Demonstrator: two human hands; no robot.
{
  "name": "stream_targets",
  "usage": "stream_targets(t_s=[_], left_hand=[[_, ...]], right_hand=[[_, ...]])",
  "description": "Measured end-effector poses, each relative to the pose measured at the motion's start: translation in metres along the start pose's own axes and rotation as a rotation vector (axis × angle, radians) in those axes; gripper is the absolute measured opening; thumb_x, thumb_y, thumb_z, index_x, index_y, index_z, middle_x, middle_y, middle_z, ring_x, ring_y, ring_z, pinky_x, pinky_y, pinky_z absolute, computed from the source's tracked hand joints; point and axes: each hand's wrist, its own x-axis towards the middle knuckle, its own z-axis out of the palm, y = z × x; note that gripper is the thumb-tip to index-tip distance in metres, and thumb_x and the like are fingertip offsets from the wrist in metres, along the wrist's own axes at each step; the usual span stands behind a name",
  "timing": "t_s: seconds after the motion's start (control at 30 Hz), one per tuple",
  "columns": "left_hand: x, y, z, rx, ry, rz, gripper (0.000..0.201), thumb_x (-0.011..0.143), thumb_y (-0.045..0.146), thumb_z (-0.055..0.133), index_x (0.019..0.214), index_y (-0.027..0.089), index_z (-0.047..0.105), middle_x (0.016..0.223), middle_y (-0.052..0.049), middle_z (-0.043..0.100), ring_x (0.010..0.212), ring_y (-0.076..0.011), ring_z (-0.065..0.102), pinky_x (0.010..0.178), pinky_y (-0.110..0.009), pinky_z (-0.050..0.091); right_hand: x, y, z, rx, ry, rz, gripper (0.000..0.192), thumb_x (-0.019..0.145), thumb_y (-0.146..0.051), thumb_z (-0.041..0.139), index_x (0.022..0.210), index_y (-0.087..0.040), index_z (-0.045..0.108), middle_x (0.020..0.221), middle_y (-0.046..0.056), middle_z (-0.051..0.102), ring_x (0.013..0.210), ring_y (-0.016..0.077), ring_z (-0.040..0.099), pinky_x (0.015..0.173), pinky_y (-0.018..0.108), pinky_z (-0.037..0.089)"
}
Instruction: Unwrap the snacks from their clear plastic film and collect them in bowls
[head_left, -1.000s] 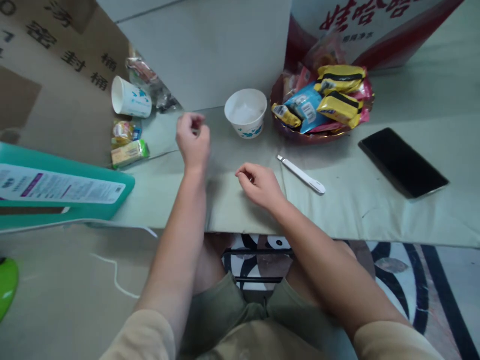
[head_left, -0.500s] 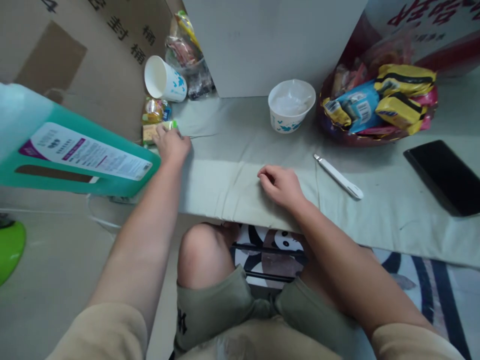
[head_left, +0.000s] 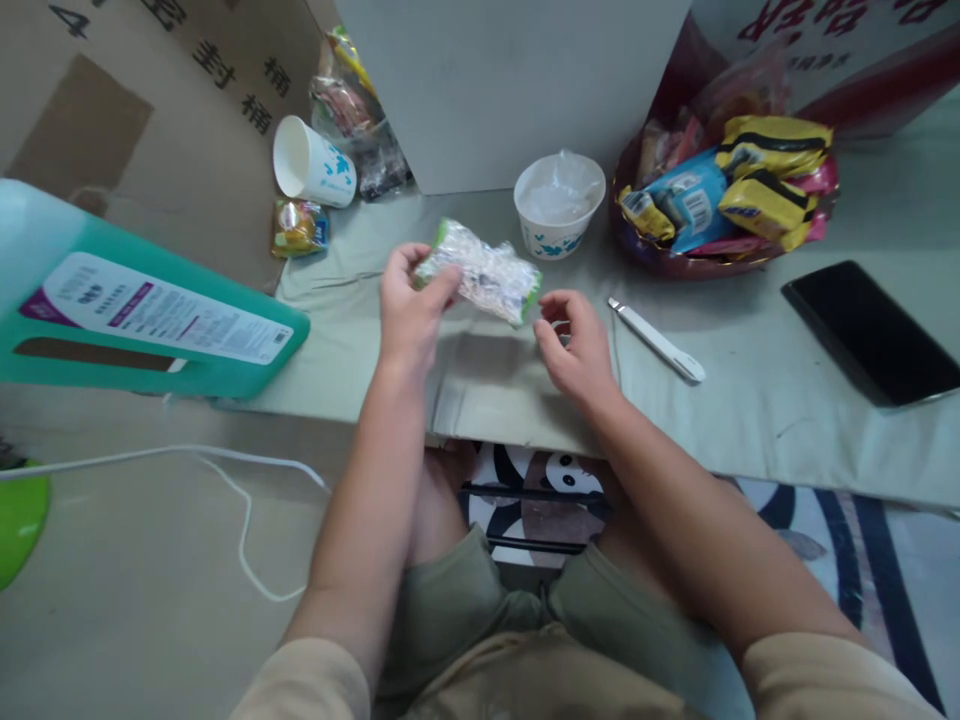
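Note:
A clear-wrapped snack packet (head_left: 484, 268) with green ends is pinched at its left end by my left hand (head_left: 412, 305), thumb on top. It is tilted and held above the cloth-covered table. My right hand (head_left: 576, 345) is beside the packet's right end, fingers curled but parted, with nothing seen between them. Whether a fingertip touches the wrapper, I cannot tell. A slim white utility knife (head_left: 657, 342) with a metal tip lies just right of my right hand. Behind the packet stands a white paper bowl (head_left: 559, 235) with a clear plastic bag inside.
A big jug of green liquid (head_left: 172, 300) stands at the left. Near the cardboard box (head_left: 187, 150) are a tipped paper cup (head_left: 315, 165) and a yellow snack packet (head_left: 300, 228). A basket of snacks (head_left: 690, 262) and a black phone (head_left: 874, 330) are at the right.
My left hand has picked up the green-ended snack packet from beside the jug and brought it right, to the middle. My right hand has lifted slightly and its fingers have opened.

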Motion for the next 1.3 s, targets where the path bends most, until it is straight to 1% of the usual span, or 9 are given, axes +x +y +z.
stream_targets(t_s=[0.07, 0.2, 0.43, 0.6, 0.77, 0.93, 1.13, 1.23, 1.3], left_hand=[[-0.014, -0.012, 0.018, -0.156, -0.116, -0.116, 0.048, 0.076, 0.054, 0.077, 0.107, 0.031, 0.048, 0.085, 0.002, 0.061, 0.072, -0.0159, 0.064, 0.063, -0.029, 0.054], [-0.031, -0.031, 0.044, -0.269, -0.195, -0.233, 0.061, 0.070, 0.061, 0.081, 0.111, 0.034, 0.045, 0.079, 0.004, 0.059, 0.067, -0.0158, 0.063, 0.059, -0.029, 0.052], [-0.032, -0.028, 0.071, -0.219, -0.188, -0.243, 0.060, 0.074, 0.053, 0.086, 0.114, 0.030, 0.049, 0.074, 0.005, 0.058, 0.066, -0.0151, 0.064, 0.063, -0.029, 0.053], [-0.028, -0.027, 0.069, -0.227, -0.190, -0.260, 0.049, 0.075, 0.042, 0.084, 0.112, 0.030, 0.053, 0.089, 0.000, 0.065, 0.078, -0.0162, 0.067, 0.067, -0.028, 0.055], [-0.027, -0.029, 0.060, -0.258, -0.180, -0.234, 0.049, 0.073, 0.043, 0.082, 0.105, 0.031, 0.048, 0.092, 0.001, 0.061, 0.082, -0.0152, 0.066, 0.070, -0.028, 0.056], [-0.036, -0.019, 0.061, -0.260, -0.283, -0.167, 0.056, 0.066, 0.047, 0.088, 0.100, 0.030, 0.046, 0.095, 0.001, 0.058, 0.081, -0.0132, 0.063, 0.073, -0.027, 0.056], [-0.037, -0.018, 0.062, -0.254, -0.262, -0.183, 0.047, 0.068, 0.032, 0.082, 0.093, 0.028, 0.042, 0.093, 0.002, 0.053, 0.078, -0.0121, 0.060, 0.069, -0.025, 0.055], [-0.026, -0.029, 0.049, -0.228, -0.137, -0.279, 0.037, 0.073, 0.025, 0.072, 0.093, 0.027, 0.041, 0.093, 0.001, 0.051, 0.078, -0.0133, 0.061, 0.067, -0.027, 0.057], [-0.018, -0.037, 0.037, -0.094, -0.114, -0.207, 0.030, 0.079, 0.022, 0.065, 0.097, 0.028, 0.042, 0.092, 0.000, 0.051, 0.080, -0.0155, 0.062, 0.071, -0.030, 0.058]], right_hand=[[-0.003, 0.003, -0.009, 0.025, 0.025, 0.055, 0.019, 0.085, -0.032, 0.052, 0.103, -0.023, 0.054, 0.099, 0.006, 0.065, 0.090, 0.0181, 0.062, 0.075, 0.031, 0.050], [-0.010, 0.012, -0.032, 0.065, -0.013, 0.113, 0.029, 0.088, -0.033, 0.048, 0.117, -0.025, 0.048, 0.111, 0.007, 0.066, 0.089, 0.0173, 0.064, 0.074, 0.032, 0.052], [-0.016, 0.029, -0.082, -0.711, 0.183, 0.060, 0.031, 0.084, -0.032, 0.058, 0.110, -0.018, 0.064, 0.108, 0.016, 0.067, 0.102, 0.0319, 0.061, 0.093, 0.052, 0.047], [-0.020, 0.046, -0.105, -0.877, 0.177, 0.097, 0.027, 0.084, -0.033, 0.061, 0.103, -0.019, 0.074, 0.110, 0.018, 0.068, 0.102, 0.0344, 0.059, 0.088, 0.051, 0.047], [-0.018, 0.027, -0.099, -0.623, 0.080, 0.066, 0.032, 0.093, -0.036, 0.051, 0.111, -0.022, 0.074, 0.093, 0.010, 0.072, 0.082, 0.0245, 0.063, 0.077, 0.038, 0.048], [-0.018, -0.006, -0.068, -0.304, -0.051, 0.119, 0.034, 0.095, -0.040, 0.048, 0.085, -0.021, 0.074, 0.063, 0.002, 0.062, 0.058, 0.0153, 0.054, 0.062, 0.029, 0.041], [-0.019, -0.010, -0.057, -0.391, -0.099, 0.108, 0.039, 0.093, -0.043, 0.048, 0.082, -0.019, 0.077, 0.057, 0.001, 0.055, 0.053, 0.0136, 0.046, 0.058, 0.028, 0.033], [-0.021, -0.005, -0.067, -0.496, -0.183, 0.144, 0.039, 0.091, -0.044, 0.050, 0.080, -0.020, 0.078, 0.053, 0.001, 0.054, 0.051, 0.0146, 0.045, 0.055, 0.029, 0.029], [-0.023, 0.000, -0.076, -0.555, -0.217, 0.161, 0.037, 0.090, -0.044, 0.052, 0.081, -0.021, 0.079, 0.053, 0.001, 0.056, 0.050, 0.0154, 0.045, 0.055, 0.029, 0.028]])
